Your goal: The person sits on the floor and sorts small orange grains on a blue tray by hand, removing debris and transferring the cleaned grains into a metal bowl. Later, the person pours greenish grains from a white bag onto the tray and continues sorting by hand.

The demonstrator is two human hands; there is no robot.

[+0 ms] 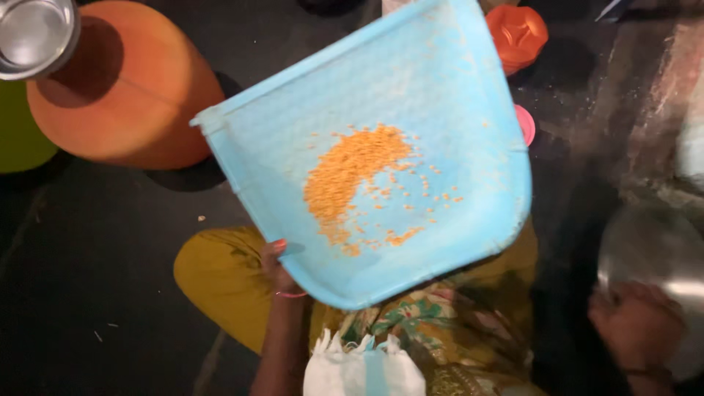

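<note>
Left hand [277,268] grips near rim of light, stiff pale-blue plastic winnowing tray [440,95]; loose orange lentils [352,176] slide easily. Right hand [634,323] blurred, we cannot tell.

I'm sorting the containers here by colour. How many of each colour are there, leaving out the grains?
Blue: 1, the winnowing tray held by the left hand
Orange: 2, the big pot and the small lid
Steel: 2, the bowl and the vessel at the right hand
Total: 5

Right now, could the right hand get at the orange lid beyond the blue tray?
Probably not easily: the right hand rests on a steel pot, and the orange lid lies beyond the blue tray, which the left hand holds.
</note>
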